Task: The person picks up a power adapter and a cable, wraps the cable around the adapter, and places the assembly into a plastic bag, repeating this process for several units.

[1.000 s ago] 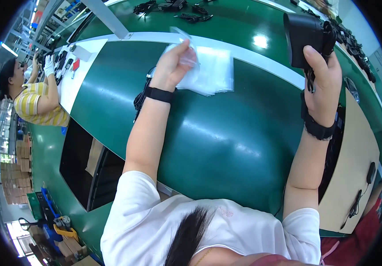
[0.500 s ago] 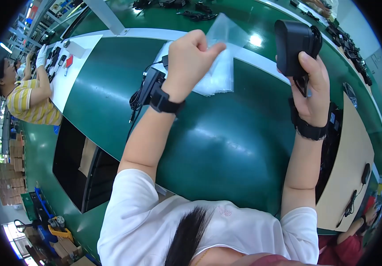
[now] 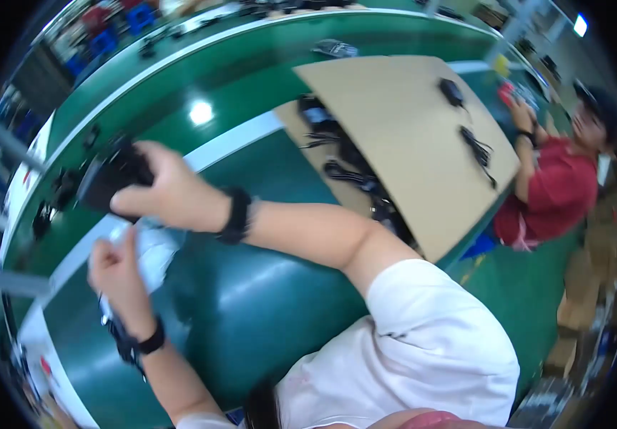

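My right hand [image 3: 176, 189] is wrapped round a black power adapter [image 3: 114, 179], held up over the far left of the green table [image 3: 265, 286]. Just below it, my left hand [image 3: 119, 275] is closed, thumb pointing up. A clear plastic bag [image 3: 117, 233] shows as a faint, blurred film by that thumb, under the adapter. More clear bags [image 3: 154, 257] lie on the table, partly behind my left hand. Beside my left wrist is another black adapter with its cable [image 3: 121, 339], half hidden by the arm.
A tan cardboard sheet [image 3: 401, 121] leans over a box of black adapters and cables [image 3: 355, 164]. On the sheet lie an adapter [image 3: 451, 91] and a coiled cable [image 3: 476, 149]. A person in a red shirt [image 3: 555, 186] works at the right. A pale rail [image 3: 237, 139] borders the table.
The view has swung to the right, bringing the cardboard sheet and the person in red further in. My right hand, still holding the adapter, has come closer to my left hand.
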The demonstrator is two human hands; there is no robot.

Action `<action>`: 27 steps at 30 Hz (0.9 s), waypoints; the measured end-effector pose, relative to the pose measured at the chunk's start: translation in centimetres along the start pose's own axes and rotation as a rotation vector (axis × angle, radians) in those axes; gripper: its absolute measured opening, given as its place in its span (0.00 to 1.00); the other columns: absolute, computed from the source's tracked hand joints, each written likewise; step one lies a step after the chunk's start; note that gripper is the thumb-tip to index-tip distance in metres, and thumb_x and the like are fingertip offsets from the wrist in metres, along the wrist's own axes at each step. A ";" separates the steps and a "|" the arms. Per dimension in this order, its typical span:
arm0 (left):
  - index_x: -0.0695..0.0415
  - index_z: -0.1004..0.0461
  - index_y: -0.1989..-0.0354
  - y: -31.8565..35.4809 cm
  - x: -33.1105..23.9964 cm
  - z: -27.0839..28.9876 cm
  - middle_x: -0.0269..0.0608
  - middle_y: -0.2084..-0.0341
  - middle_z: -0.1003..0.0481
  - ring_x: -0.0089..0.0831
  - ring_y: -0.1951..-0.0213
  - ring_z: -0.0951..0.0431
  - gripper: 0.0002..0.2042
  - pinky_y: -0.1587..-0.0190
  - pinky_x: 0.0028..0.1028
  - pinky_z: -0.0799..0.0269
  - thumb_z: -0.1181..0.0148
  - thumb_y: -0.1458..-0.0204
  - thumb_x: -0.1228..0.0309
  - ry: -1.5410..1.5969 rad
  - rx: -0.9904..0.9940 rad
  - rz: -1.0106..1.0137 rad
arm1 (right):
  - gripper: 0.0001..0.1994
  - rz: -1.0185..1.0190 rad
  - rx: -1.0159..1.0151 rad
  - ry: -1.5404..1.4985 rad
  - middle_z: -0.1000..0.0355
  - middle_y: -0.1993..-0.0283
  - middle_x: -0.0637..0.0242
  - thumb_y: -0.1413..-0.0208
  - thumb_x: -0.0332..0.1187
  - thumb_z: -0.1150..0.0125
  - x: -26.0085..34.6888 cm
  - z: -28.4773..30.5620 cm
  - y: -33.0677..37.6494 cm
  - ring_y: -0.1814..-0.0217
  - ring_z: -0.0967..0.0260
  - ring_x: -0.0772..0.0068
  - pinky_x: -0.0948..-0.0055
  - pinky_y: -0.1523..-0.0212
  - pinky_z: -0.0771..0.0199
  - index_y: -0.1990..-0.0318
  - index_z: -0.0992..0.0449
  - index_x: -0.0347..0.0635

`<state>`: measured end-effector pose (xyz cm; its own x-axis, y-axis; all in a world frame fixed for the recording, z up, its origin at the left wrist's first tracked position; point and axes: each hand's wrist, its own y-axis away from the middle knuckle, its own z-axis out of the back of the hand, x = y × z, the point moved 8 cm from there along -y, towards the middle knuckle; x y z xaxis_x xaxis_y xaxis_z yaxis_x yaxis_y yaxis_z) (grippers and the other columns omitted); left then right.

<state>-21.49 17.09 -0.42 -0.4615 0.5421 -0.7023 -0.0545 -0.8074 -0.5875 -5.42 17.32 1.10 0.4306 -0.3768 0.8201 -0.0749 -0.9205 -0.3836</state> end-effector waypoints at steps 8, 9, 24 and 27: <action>0.53 0.32 0.76 -0.8 3.3 3.2 0.25 0.88 0.40 0.12 0.87 0.44 0.08 0.87 0.15 0.51 0.50 0.45 0.68 0.440 -0.172 0.576 | 0.28 0.355 0.233 0.820 0.33 0.56 0.47 0.63 0.34 0.39 0.3 -3.5 0.6 0.55 0.33 0.50 0.65 0.56 0.31 0.50 0.38 0.33; 0.55 0.29 0.73 -0.7 3.5 3.9 0.26 0.87 0.38 0.14 0.87 0.42 0.08 0.86 0.16 0.48 0.51 0.45 0.68 0.399 -0.223 0.591 | 0.28 0.346 0.284 0.891 0.34 0.55 0.48 0.62 0.35 0.40 0.0 -4.5 0.9 0.54 0.35 0.48 0.63 0.55 0.32 0.50 0.38 0.34; 0.58 0.34 0.82 1.3 -5.5 2.0 0.44 0.88 0.32 0.42 0.80 0.27 0.13 0.79 0.35 0.33 0.46 0.56 0.61 -0.259 -0.067 -0.343 | 0.14 0.151 0.695 1.239 0.29 0.65 0.51 0.51 0.28 0.45 -4.1 -4.4 2.2 0.65 0.29 0.66 0.71 0.67 0.32 0.58 0.32 0.30; 0.60 0.30 0.80 1.0 -5.7 0.0 0.43 0.86 0.29 0.40 0.80 0.25 0.11 0.79 0.34 0.32 0.46 0.58 0.63 -0.312 -0.028 -0.405 | 0.11 0.062 0.651 1.124 0.29 0.64 0.57 0.49 0.26 0.48 -4.7 -1.2 0.7 0.64 0.33 0.72 0.73 0.64 0.34 0.60 0.32 0.26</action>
<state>-18.89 13.18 2.96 -0.6512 0.7112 -0.2647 -0.2617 -0.5379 -0.8013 -8.54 18.30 -2.51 -0.5662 -0.5889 0.5767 0.5170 -0.7987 -0.3080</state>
